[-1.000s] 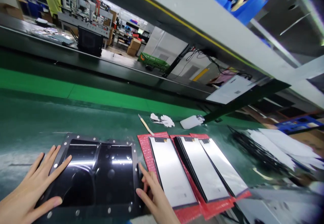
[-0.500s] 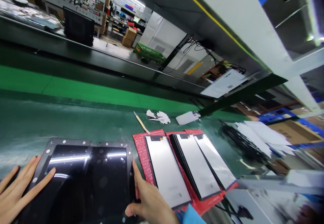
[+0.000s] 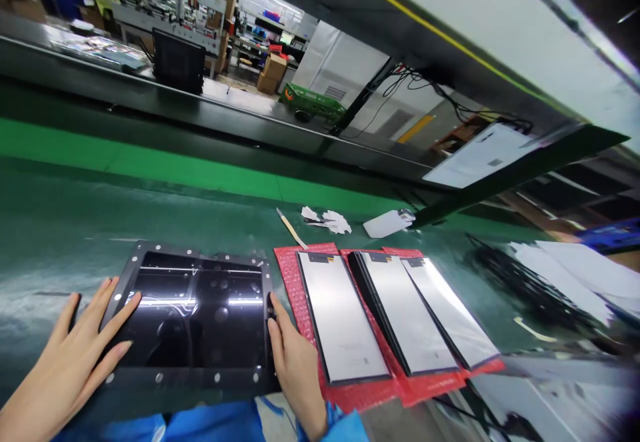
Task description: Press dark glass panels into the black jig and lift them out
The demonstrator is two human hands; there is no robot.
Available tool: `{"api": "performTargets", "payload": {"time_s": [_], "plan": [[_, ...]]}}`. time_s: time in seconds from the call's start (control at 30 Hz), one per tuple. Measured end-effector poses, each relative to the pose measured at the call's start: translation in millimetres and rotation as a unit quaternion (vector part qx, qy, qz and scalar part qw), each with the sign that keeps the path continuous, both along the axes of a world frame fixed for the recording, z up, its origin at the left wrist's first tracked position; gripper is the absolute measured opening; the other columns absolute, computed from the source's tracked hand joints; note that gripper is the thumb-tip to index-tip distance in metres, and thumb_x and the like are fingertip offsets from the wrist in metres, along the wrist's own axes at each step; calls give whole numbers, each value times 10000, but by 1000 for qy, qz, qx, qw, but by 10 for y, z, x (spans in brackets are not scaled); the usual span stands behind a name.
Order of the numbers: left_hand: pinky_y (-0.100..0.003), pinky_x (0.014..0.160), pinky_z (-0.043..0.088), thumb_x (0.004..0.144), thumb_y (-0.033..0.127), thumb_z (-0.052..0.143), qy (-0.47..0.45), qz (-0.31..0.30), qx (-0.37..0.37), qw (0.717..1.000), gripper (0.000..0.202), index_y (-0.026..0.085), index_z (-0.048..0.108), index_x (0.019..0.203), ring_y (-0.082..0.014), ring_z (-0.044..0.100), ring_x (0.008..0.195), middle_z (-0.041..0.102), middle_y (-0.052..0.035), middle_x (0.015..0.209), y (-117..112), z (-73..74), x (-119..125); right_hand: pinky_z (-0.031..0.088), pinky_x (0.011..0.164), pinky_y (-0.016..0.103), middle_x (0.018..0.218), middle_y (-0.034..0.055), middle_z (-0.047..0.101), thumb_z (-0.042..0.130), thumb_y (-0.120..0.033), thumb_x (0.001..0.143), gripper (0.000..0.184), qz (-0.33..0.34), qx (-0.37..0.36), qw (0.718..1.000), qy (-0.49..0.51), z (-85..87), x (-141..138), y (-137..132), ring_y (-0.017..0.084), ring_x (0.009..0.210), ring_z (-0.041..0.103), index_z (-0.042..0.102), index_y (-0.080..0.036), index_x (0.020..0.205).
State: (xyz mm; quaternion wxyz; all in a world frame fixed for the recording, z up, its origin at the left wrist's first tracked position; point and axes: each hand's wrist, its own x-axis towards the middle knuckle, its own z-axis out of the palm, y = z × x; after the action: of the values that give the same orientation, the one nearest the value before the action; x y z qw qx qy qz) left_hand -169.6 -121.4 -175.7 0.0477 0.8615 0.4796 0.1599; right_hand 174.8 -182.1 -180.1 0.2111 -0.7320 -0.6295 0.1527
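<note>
A black-framed display panel (image 3: 200, 315) with white dots along its border lies on the green bench in front of me. Its glossy dark surface reflects ceiling lights and shows a vertical seam near the middle. My left hand (image 3: 83, 355) lies with fingers spread over the panel's left border. At the opposite side, my right hand (image 3: 299, 355) is closed about the right edge, its fingers partly hidden. Just right of it, a white-backed LCD panel (image 3: 345, 322) rests on red bubble wrap (image 3: 293, 282), beside more such LCD panels (image 3: 407, 315) that overlap.
Behind the panels lie a thin knife-like tool (image 3: 291, 229), crumpled white scraps (image 3: 330, 221) and a white bottle (image 3: 387, 224). Black cables (image 3: 520, 282) and white sheets (image 3: 575, 275) occupy the right side. A shelf (image 3: 450, 22) overhangs the bench, with a dark green post (image 3: 520, 169) below.
The display panel now lies flatter and farther from me, its near border visible. Both hands stay at its sides; the right thumb has come off the panel's top face. My view has shifted.
</note>
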Motion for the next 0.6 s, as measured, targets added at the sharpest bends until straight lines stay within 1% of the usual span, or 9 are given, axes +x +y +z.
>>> {"api": "performTargets", "payload": {"time_s": [0.07, 0.13, 0.2, 0.3, 0.37, 0.43, 0.47, 0.53, 0.6], "plan": [[-540, 1128, 126, 947, 398, 290, 18, 4, 0, 1000, 545, 220, 185, 1451, -308, 192, 1377, 195, -66, 1508, -37, -55, 2, 511, 686, 325, 1121, 74, 648, 254, -295, 993, 441, 23, -10, 1000, -3, 52, 45, 42, 222, 842, 670, 309, -222, 1424], [-528, 1135, 112, 939, 430, 301, 14, 3, 12, 1000, 585, 203, 153, 1457, -308, 193, 1377, 198, -73, 1506, -46, -101, -27, 517, 675, 312, 1036, 53, 676, 281, -302, 990, 429, 70, -26, 997, -13, 170, 119, 120, 212, 814, 673, 337, -235, 1410], [-527, 1138, 105, 915, 482, 357, 8, -2, 16, 1000, 651, 195, 142, 1458, -318, 189, 1376, 186, -81, 1509, -44, -123, -65, 518, 666, 309, 975, 41, 683, 320, -320, 985, 409, 103, -31, 993, -42, 305, 182, 234, 210, 800, 669, 387, -251, 1382], [-553, 1129, 96, 855, 552, 470, 11, -6, -2, 1000, 793, 181, 115, 1460, -345, 156, 1379, 132, -108, 1519, -44, -103, -111, 514, 747, 346, 1031, 81, 645, 341, -311, 976, 374, 126, 35, 989, -70, 439, 183, 473, 225, 898, 637, 482, -198, 1303], [-578, 1117, 91, 816, 591, 517, 13, -14, -13, 1000, 883, 166, 88, 1460, -363, 129, 1380, 103, -132, 1520, -50, -70, -129, 481, 861, 377, 1118, 103, 602, 345, -284, 970, 360, 150, 78, 984, -62, 461, 108, 654, 233, 1040, 575, 503, -170, 1272], [-597, 1105, 84, 785, 626, 544, 14, -27, -24, 999, 956, 152, 62, 1460, -378, 110, 1379, 89, -157, 1517, -56, -36, -138, 415, 970, 386, 1214, 92, 559, 351, -247, 962, 351, 185, 98, 977, -43, 446, -11, 821, 217, 1155, 497, 497, -174, 1273], [-601, 1102, 83, 773, 641, 551, 14, -32, -28, 999, 983, 146, 50, 1460, -383, 102, 1379, 85, -167, 1515, -60, -20, -140, 388, 999, 383, 1248, 80, 542, 351, -227, 957, 356, 207, 101, 973, -32, 431, -76, 889, 204, 1189, 467, 487, -184, 1283], [-608, 1097, 79, 760, 662, 556, 16, -35, -33, 999, 1020, 136, 31, 1458, -388, 88, 1379, 81, -181, 1512, -67, 10, -135, 371, 1010, 390, 1278, 64, 529, 342, -190, 948, 381, 249, 104, 963, -10, 397, -198, 986, 193, 1215, 441, 461, -202, 1310], [-620, 1091, 76, 760, 675, 551, 17, -31, -33, 999, 1029, 132, 24, 1458, -392, 79, 1379, 81, -188, 1510, -76, 37, -121, 377, 988, 401, 1279, 57, 531, 326, -165, 942, 407, 269, 103, 957, 6, 366, -286, 1031, 194, 1209, 445, 441, -213, 1329]]}}
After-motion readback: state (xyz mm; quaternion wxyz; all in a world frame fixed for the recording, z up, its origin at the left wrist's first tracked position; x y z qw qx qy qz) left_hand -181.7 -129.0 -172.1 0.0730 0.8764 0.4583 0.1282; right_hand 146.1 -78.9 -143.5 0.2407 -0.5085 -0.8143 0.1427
